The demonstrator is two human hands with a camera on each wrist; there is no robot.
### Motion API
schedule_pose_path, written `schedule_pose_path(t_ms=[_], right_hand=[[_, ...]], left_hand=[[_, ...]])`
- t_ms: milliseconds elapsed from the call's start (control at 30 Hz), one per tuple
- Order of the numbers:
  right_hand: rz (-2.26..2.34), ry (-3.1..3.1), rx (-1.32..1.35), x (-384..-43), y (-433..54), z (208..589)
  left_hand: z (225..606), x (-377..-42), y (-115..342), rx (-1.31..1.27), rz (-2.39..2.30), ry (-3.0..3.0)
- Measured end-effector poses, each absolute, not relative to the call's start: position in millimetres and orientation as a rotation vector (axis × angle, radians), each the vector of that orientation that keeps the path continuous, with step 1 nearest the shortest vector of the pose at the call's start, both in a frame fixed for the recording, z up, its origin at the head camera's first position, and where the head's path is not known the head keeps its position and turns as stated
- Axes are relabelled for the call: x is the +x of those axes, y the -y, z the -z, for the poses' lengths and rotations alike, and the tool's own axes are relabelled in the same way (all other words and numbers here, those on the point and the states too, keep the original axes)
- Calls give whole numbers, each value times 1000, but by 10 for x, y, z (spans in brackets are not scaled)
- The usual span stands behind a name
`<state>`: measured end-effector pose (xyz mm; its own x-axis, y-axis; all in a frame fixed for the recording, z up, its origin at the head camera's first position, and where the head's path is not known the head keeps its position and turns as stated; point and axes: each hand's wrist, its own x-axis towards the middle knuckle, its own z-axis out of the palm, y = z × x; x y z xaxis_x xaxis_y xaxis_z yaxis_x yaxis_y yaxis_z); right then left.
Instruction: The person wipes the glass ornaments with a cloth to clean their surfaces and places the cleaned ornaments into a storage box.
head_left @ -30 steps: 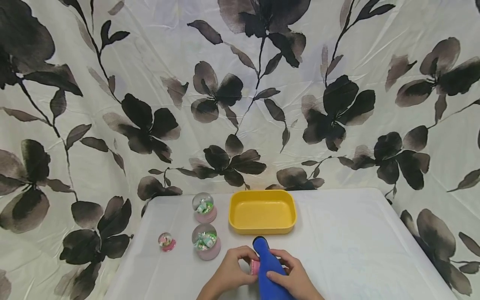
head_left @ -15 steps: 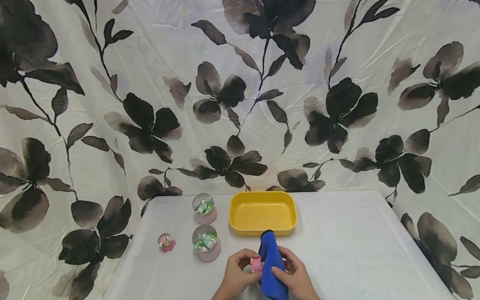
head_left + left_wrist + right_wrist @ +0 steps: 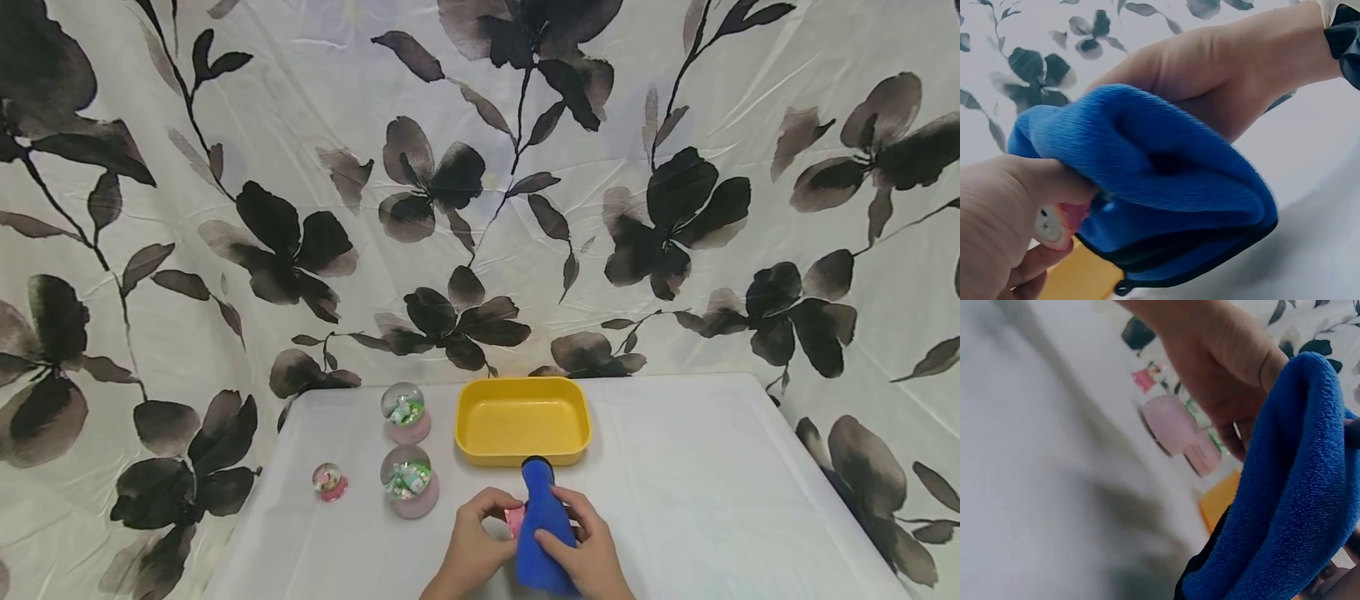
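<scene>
Near the front of the table, my left hand (image 3: 474, 537) pinches a small snow globe by its pink base (image 3: 514, 521). In the left wrist view the pale underside of this base (image 3: 1051, 226) shows between thumb and fingers. My right hand (image 3: 588, 542) grips a blue cloth (image 3: 543, 537) with dark edging, folded against the globe. The globe's glass is hidden by the cloth. Two larger snow globes with pale pink bases, the front one (image 3: 409, 483) and the back one (image 3: 406, 413), stand left of the hands. Farther left is another small snow globe (image 3: 329, 482).
A yellow tray (image 3: 522, 458) stands at the back middle of the white-covered table (image 3: 697, 483), just beyond the cloth's tip. A floral curtain (image 3: 480, 250) hangs behind the table and along both sides.
Both hands have shifted slightly right and turned the cloth, whose top now points more upright toward the tray. The pink base stays pinched in the left hand. The standing globes keep their places.
</scene>
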<state>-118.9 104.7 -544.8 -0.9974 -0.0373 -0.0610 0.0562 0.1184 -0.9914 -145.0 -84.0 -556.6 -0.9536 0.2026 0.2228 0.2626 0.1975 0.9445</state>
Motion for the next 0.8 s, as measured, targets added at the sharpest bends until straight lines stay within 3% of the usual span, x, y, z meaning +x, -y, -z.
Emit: schedule_pose_path(t_ms=[400, 800], right_hand=[[1906, -2324, -379, -1242, -1123, 5397], [2162, -1913, -56, -1246, -1115, 5453]], left_hand=[[5414, -1623, 1071, -865, 1814, 2531], [5525, -1571, 1043, -614, 2193, 2453]])
